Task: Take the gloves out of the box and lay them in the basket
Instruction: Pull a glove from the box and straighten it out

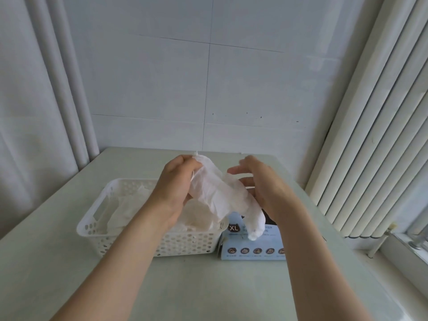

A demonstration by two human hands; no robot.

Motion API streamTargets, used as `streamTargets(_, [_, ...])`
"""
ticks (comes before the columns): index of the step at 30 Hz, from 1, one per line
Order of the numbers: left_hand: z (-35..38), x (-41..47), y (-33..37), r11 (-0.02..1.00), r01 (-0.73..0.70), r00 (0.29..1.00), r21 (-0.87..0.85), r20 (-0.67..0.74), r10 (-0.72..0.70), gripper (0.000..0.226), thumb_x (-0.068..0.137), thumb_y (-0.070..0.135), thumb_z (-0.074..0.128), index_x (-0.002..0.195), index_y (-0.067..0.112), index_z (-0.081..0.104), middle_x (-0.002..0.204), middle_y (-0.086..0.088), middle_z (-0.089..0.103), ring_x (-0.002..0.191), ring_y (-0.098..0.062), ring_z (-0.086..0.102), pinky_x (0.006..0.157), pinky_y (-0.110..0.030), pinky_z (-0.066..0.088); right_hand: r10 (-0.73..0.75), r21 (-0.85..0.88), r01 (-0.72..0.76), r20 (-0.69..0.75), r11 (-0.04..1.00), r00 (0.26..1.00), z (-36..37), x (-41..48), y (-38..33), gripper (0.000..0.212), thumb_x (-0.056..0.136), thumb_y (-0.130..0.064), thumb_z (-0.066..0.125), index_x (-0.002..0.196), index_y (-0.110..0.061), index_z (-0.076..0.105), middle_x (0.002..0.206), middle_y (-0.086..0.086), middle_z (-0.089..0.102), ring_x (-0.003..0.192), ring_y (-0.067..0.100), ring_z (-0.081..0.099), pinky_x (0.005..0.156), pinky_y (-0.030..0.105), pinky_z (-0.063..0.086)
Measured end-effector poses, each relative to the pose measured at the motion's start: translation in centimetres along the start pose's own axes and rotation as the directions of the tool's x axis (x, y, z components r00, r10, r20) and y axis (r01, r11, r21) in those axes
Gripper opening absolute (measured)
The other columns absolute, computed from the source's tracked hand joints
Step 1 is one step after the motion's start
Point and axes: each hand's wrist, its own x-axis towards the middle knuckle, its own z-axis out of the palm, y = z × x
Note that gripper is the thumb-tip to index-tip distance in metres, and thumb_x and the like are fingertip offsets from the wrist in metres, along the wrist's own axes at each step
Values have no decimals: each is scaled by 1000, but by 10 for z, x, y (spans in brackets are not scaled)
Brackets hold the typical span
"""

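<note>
Two bare hands hold one thin, white, crumpled disposable glove (217,195) in the air, above the place where the white perforated plastic basket (92,218) and the pale blue cardboard glove box marked XL (252,249) stand close side by side on the pale green table (208,286). The left hand (178,181) has its fingers curled round the upper end of the glove and grips it. The right hand (266,188) lies over the lower part with thumb and fingers loosely spread. The glove passes under its palm, and I cannot tell if it pinches the glove or only touches it. The loose end of the glove hangs down in front of the box top. Several other white gloves (125,209) lie in the basket, so I judge the task to be partly done; what remains in the box is hidden.

The step in hand seems to be to open out this glove and bring it to the basket. To do it well, the right hand should take the hanging end, and both hands should draw it flat with a light pull only, because such thin material probably stretches or tears. Then lower it onto the pile, the hanging tip kept away from the rim and the holes, and let the low end go first.
</note>
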Motion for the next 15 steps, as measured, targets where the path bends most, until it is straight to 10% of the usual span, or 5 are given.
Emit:
streamTargets(7, [2, -2, -5, 978, -72, 997, 197, 33, 67, 30, 98, 36, 68, 87, 9, 67, 82, -8, 62, 78, -21, 61, 73, -38, 49, -184, -200, 178, -9, 963, 983, 8, -4, 1, 18, 94, -14, 64, 97, -20, 82, 87, 7, 81, 68, 17, 75, 59, 25, 59])
streamTargets(15, [1, -4, 3, 964, -149, 984, 220, -62, 167, 21, 104, 32, 61, 94, 16, 69, 80, -3, 64, 73, -16, 60, 68, -33, 47, -187, -407, 258, 206, 876, 961, 2, -4, 1, 39, 86, -6, 56, 115, -28, 70, 94, 3, 80, 80, 24, 75, 81, 46, 63])
